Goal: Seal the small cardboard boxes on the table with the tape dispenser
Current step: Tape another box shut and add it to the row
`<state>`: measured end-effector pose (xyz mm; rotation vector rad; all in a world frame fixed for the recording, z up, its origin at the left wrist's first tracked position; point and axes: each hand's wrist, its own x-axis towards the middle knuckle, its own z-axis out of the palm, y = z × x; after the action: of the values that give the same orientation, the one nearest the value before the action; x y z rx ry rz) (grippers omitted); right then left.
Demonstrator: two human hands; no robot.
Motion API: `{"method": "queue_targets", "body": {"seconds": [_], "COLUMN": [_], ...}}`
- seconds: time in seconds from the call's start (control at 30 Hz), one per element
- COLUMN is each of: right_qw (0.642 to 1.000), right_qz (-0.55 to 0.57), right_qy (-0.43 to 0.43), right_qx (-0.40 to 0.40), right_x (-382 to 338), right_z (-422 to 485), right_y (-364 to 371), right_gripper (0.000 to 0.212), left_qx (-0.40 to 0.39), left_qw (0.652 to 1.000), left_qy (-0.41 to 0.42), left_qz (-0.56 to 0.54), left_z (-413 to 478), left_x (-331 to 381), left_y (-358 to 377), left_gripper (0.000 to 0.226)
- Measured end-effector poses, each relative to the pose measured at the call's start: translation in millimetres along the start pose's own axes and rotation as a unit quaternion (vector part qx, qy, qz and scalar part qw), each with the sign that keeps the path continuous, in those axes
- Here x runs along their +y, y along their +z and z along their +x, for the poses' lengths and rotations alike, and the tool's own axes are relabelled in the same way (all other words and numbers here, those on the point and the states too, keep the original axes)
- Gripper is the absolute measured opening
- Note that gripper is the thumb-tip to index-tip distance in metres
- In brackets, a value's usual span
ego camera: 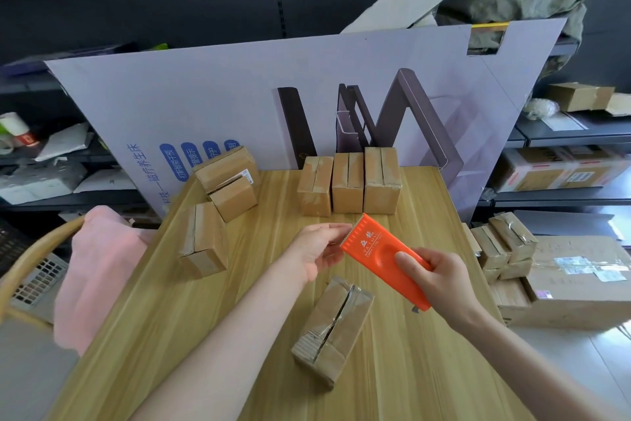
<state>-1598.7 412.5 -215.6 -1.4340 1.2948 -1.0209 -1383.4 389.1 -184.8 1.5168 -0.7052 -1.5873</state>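
Right grip (440, 280) clasps the tape dispenser (375, 250), left grip (317, 250) pinches its toothed end; 6 o'clock box (333, 328) looks taped; I judge six boxes (348, 185) at 10 to 12 o'clock unsealed.

The wooden table (164, 311) — several small cardboard boxes (333, 328) stand or lie on it.

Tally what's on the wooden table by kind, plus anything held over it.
small cardboard boxes: 7 (3 in the back row, 3 at left, 1 nearest)
orange tape dispenser, held in the right hand above the table: 1
Total: 8
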Motion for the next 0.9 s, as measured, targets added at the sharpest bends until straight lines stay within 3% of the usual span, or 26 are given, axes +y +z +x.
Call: {"method": "queue_targets", "body": {"seconds": [0.1,0.43,0.57,0.67,0.9], "right_qw": [1.000,0.994,0.989,0.984,0.922], "right_qz": [-0.013,-0.110,-0.146,-0.168,-0.366], "right_qy": [0.000,-0.003,0.028,0.063,0.130], "right_qx": [0.004,0.003,0.011,0.008,-0.013], "right_x": [-3.8,-19.1,0.6,22.7,71.0], "right_z": [0.7,6.9,-2.3,-10.1,-4.3], "right_y": [0.7,3.2,-27.8,-46.6,-47.3], "right_gripper": [0.008,0.021,0.016,0.018,0.041], "left_qx": [0.042,0.114,0.184,0.181,0.148], "left_qw": [0.999,0.990,0.980,0.980,0.978], "left_qy": [0.023,0.055,0.056,0.039,-0.008], "left_qz": [0.013,0.055,0.054,0.076,0.149], "left_z": [3.8,25.8,42.6,54.0,77.2], "left_x": [1.8,18.1,16.0,-6.1,-77.9], "left_y": [2.6,-11.1,-45.3,-53.1,-42.5], "left_gripper": [0.005,0.017,0.012,0.011,0.002]}}
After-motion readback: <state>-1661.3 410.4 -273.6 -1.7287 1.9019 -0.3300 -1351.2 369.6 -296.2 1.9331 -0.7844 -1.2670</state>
